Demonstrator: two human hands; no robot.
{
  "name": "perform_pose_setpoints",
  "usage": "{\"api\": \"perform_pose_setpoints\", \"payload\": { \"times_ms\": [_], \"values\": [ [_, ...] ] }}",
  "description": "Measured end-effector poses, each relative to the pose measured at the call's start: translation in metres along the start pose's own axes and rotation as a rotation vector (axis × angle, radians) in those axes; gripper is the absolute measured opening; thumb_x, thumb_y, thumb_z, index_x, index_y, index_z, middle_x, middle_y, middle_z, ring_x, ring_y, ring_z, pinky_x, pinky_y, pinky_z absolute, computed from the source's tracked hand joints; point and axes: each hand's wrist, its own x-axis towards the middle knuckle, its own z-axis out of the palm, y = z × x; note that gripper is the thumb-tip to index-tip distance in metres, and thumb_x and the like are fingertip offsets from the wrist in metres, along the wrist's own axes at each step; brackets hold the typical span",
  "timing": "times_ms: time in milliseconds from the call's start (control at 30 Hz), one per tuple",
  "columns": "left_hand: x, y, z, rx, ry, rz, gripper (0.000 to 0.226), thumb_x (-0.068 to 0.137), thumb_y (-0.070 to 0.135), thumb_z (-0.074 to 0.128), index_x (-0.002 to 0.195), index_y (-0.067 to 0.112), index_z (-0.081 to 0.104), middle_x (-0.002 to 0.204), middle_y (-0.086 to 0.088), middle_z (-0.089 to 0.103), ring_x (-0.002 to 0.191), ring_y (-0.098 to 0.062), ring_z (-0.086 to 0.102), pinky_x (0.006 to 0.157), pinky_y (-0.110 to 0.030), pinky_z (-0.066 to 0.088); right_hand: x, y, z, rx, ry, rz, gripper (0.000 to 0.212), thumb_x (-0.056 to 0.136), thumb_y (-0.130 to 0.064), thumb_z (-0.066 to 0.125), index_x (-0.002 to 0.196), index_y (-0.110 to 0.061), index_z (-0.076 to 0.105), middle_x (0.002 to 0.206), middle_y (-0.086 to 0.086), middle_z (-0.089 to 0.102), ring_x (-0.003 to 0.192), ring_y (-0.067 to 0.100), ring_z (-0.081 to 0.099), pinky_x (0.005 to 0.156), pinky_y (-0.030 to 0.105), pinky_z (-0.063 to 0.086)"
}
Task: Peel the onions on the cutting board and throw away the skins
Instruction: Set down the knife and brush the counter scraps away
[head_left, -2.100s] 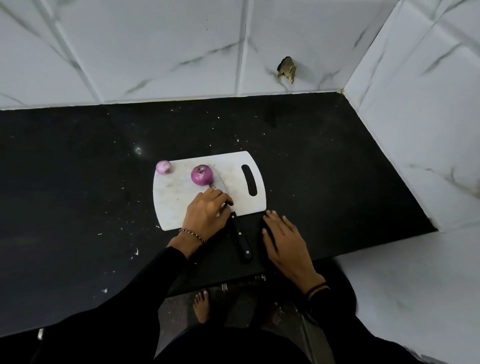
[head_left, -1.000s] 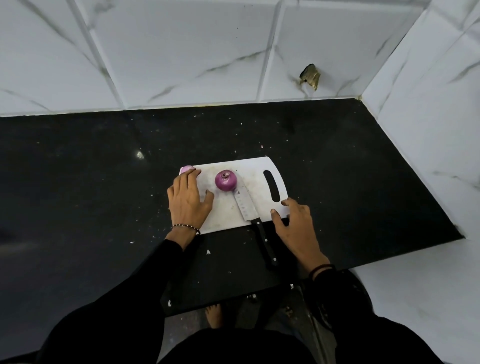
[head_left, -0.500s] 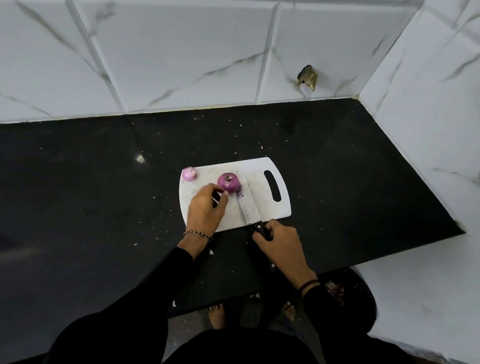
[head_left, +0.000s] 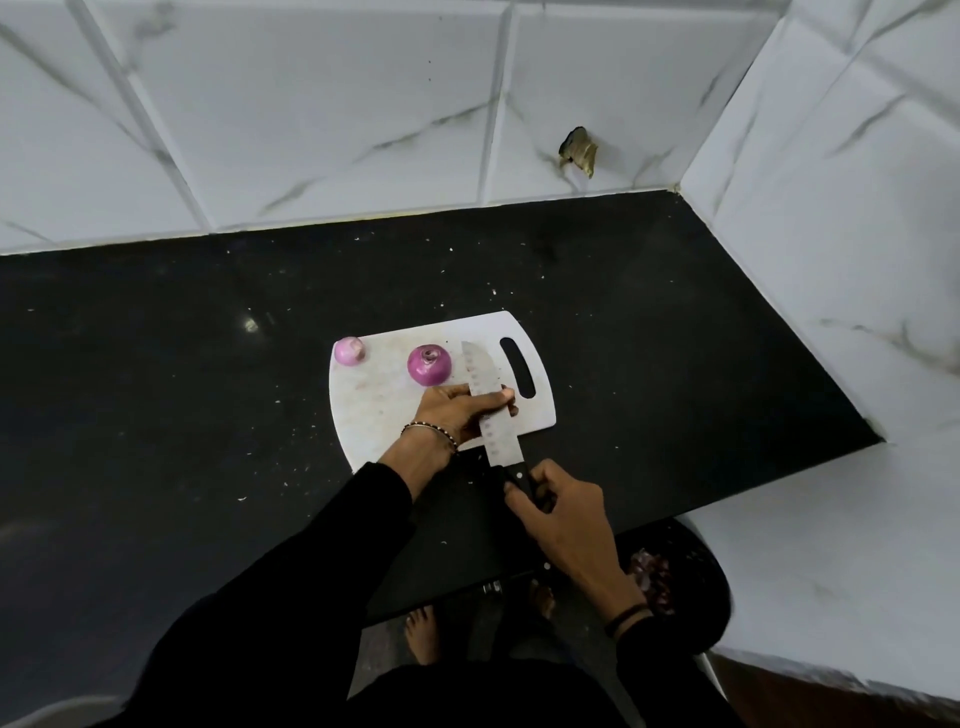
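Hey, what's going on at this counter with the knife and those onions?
A person stands at a black counter with a white cutting board on it. Their right hand grips the knife by its black handle. The left hand touches the blade, fingers passing under it; whether it pinches the blade is unclear. The big onion and the small onion sit untouched near the board's far edge, seemingly unpeeled.

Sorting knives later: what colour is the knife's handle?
The knife handle is black; head view shows it best.
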Motion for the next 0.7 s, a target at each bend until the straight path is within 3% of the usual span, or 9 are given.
{"api": "perform_pose_setpoints", "payload": {
  "times_ms": [100, 200, 400, 600, 700],
  "values": [
    [0.008, 0.011, -0.007, 0.029, 0.033, -0.001, 0.034, 0.070, 0.003, 0.083, 0.101, -0.003, 0.070, 0.097, -0.020, 0.074, 0.084, -0.025, 0.074, 0.071, -0.034, 0.061, -0.004, 0.003, -0.003, 0.016, 0.001, 0.000, 0.028, 0.086, -0.035, 0.073, 0.076, -0.013, 0.059, 0.062, 0.004, 0.059, 0.056, 0.019, 0.054, 0.052, 0.029, 0.044],
    [0.014, 0.021, -0.011, 0.037, 0.072, 0.001, 0.052, 0.066, 0.006, 0.087, 0.111, -0.002, 0.063, 0.097, -0.016, 0.074, 0.087, -0.024, 0.074, 0.069, -0.034, 0.061, -0.006, 0.004, -0.005, 0.038, 0.009, 0.002, 0.023, 0.086, -0.033, 0.074, 0.076, -0.016, 0.061, 0.061, 0.001, 0.060, 0.054, 0.015, 0.055, 0.051, 0.025, 0.045],
    [0.024, 0.028, -0.008, -0.003, 0.146, 0.069, 0.034, 0.069, 0.005, 0.085, 0.098, -0.003, 0.069, 0.082, -0.011, 0.075, 0.066, -0.018, 0.073, 0.064, -0.030, 0.061, -0.005, 0.009, -0.010, 0.072, 0.002, 0.020, 0.020, 0.086, -0.031, 0.075, 0.078, -0.017, 0.063, 0.063, 0.001, 0.063, 0.054, 0.014, 0.056, 0.051, 0.022, 0.046],
    [0.037, 0.025, 0.002, -0.119, 0.227, 0.196, 0.022, 0.072, 0.002, 0.082, 0.091, 0.001, 0.072, 0.089, -0.014, 0.074, 0.077, -0.022, 0.072, 0.073, -0.033, 0.061, -0.001, 0.015, -0.015, 0.105, 0.005, 0.008, 0.020, 0.086, -0.028, 0.076, 0.077, -0.016, 0.063, 0.060, 0.000, 0.061, 0.050, 0.009, 0.051, 0.049, 0.018, 0.041],
    [0.042, 0.030, 0.002, -0.181, 0.253, 0.271, 0.019, 0.079, -0.001, 0.075, 0.097, -0.001, 0.071, 0.092, -0.016, 0.073, 0.081, -0.022, 0.072, 0.077, -0.032, 0.060, 0.001, 0.018, -0.016, 0.104, -0.002, 0.002, 0.021, 0.086, -0.028, 0.076, 0.075, -0.017, 0.062, 0.058, 0.000, 0.059, 0.049, 0.005, 0.048, 0.049, 0.016, 0.039]
  ]
}}
